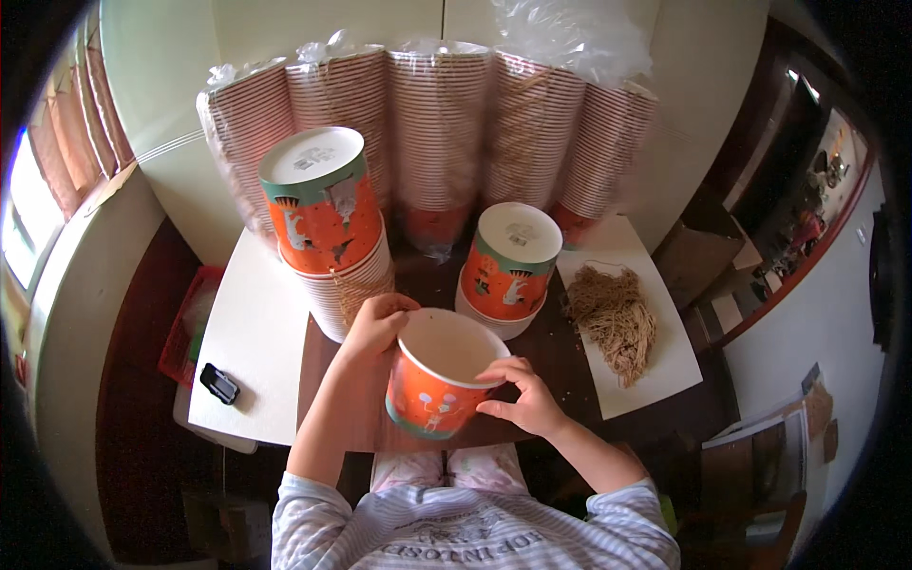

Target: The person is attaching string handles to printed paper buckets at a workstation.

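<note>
An orange paper bucket (439, 391) with a green base and printed figures is held upright but tilted over the table's front edge. Its white open mouth faces up, and the inside looks bare. My left hand (377, 323) grips the rim at its left side. On the right side, my right hand (525, 399) holds the rim between thumb and fingers. Just beyond my left hand stands a stack of nested upside-down buckets (325, 214), with some tan string (366, 285) beside its lower rims. A shorter upside-down stack (513, 266) stands behind my right hand.
Tall bagged stacks of buckets (439, 133) line the back of the table (252, 342). A tangled heap of tan string (613, 323) lies at the right. At the left edge sits a small black object (220, 384); a red crate (180, 328) stands beyond that edge.
</note>
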`<action>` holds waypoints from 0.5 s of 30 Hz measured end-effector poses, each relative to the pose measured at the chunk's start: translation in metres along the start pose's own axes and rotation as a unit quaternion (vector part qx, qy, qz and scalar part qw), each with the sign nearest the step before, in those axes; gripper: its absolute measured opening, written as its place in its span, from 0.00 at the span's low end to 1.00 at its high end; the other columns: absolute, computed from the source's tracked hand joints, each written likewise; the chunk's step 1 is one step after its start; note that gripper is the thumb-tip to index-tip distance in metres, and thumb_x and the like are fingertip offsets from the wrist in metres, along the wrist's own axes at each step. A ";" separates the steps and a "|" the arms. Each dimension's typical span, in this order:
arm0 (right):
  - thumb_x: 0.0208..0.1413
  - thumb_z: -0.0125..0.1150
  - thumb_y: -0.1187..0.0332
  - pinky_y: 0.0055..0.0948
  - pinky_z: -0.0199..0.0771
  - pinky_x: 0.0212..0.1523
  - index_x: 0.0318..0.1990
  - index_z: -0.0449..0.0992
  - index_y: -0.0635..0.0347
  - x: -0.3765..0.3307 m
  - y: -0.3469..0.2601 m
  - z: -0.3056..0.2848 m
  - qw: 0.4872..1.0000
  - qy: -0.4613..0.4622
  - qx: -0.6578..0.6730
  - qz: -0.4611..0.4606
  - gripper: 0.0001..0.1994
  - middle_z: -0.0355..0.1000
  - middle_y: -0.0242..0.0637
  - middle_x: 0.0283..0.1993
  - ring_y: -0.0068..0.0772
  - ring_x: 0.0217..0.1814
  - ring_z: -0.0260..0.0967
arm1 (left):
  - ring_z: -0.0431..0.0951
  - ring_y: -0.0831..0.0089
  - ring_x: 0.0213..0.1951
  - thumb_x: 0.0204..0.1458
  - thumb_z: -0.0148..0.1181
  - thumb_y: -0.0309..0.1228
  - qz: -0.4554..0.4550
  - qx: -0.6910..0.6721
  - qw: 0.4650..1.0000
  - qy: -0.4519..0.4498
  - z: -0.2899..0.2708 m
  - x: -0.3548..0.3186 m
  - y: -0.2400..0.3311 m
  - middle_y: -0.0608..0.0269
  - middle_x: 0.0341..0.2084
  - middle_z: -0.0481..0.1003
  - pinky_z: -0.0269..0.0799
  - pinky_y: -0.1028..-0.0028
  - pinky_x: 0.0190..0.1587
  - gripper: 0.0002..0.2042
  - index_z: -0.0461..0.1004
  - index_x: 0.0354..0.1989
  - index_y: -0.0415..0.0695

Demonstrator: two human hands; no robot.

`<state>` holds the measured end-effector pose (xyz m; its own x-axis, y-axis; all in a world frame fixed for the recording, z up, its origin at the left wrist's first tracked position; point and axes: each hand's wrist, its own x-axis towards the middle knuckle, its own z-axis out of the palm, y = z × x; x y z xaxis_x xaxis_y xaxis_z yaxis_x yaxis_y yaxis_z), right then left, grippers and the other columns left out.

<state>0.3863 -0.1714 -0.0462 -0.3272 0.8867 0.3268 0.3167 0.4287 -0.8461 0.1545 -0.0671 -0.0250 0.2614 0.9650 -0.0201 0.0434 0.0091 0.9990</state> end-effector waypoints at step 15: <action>0.43 0.58 0.71 0.37 0.53 0.45 0.33 0.76 0.54 -0.036 0.137 -0.138 0.807 0.193 -0.555 0.063 0.08 0.67 0.32 0.39 0.34 0.45 0.60 | 0.62 0.85 0.21 0.48 0.47 0.19 0.041 0.091 0.994 0.034 -0.006 -0.071 -0.041 0.69 0.19 0.64 0.60 0.83 0.24 0.20 0.61 0.52 0.34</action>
<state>0.5645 -0.1205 -0.1152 0.0029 0.8313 0.5559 0.9979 0.0332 -0.0548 0.1283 -0.1345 -0.0644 0.2052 0.9762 0.0708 0.1991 -0.1125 0.9735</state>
